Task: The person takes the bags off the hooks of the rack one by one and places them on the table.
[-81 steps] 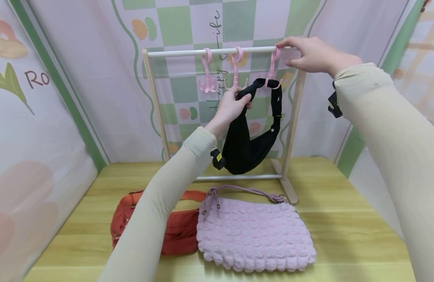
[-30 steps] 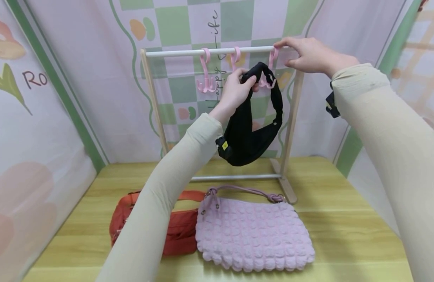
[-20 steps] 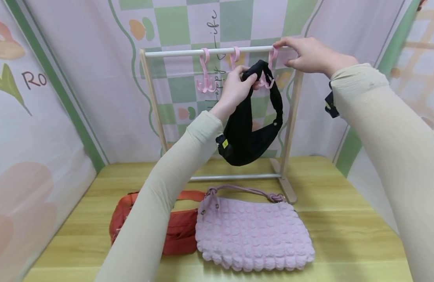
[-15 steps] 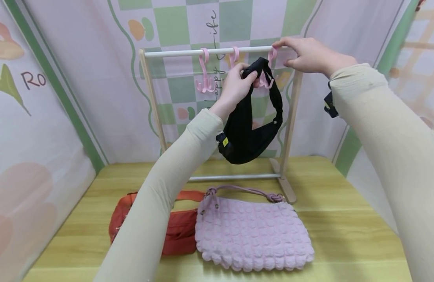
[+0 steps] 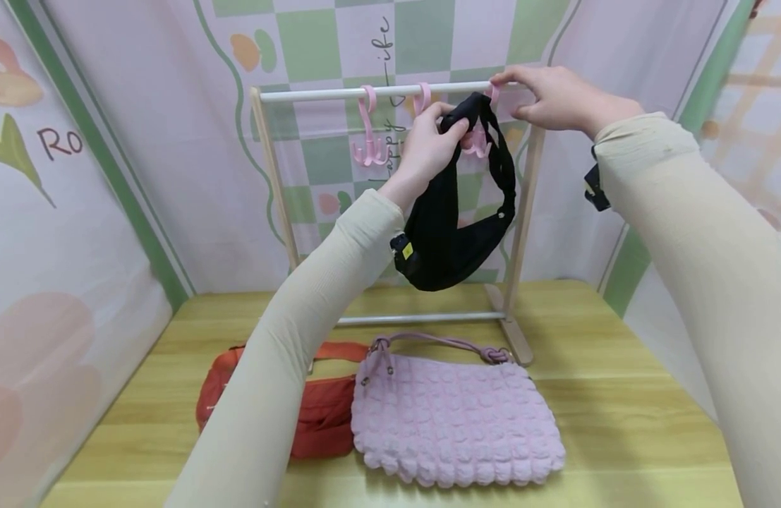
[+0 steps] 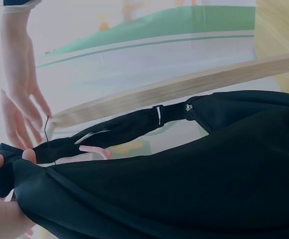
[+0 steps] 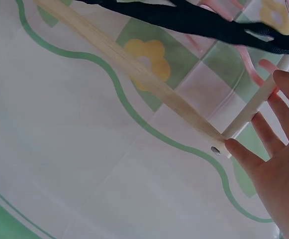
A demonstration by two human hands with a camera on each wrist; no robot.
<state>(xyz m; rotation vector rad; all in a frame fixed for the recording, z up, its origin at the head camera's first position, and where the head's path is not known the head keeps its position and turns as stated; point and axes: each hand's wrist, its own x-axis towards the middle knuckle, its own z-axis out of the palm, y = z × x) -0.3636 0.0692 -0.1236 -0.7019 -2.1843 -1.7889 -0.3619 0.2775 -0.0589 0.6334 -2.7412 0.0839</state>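
Observation:
My left hand (image 5: pixel 430 144) pinches the strap of a black shoulder bag (image 5: pixel 437 233), which hangs below it in front of the rack. The strap's top is level with the upper part of the rightmost pink hook (image 5: pixel 477 141), whose prongs show through the strap loop. In the left wrist view the bag's dark cloth (image 6: pixel 184 174) fills the lower part, with the thumb and fingers on the strap. My right hand (image 5: pixel 564 99) is at the rod's right end, its fingers spread and touching the rod (image 7: pixel 253 107) and the top of that hook.
Two more pink hooks, the left one (image 5: pixel 369 137) and the middle one (image 5: pixel 422 99), hang from the rod. A pink puffy bag (image 5: pixel 456 423) and a red bag (image 5: pixel 327 416), partly behind my left sleeve, lie on the wooden table (image 5: pixel 619 395). The rack's right post (image 5: pixel 526 204) stands close by.
My left hand has risen and shifted slightly right, lifting the black bag; its strap was down at the hook's prongs and is now higher. The right hand has stayed at the rod.

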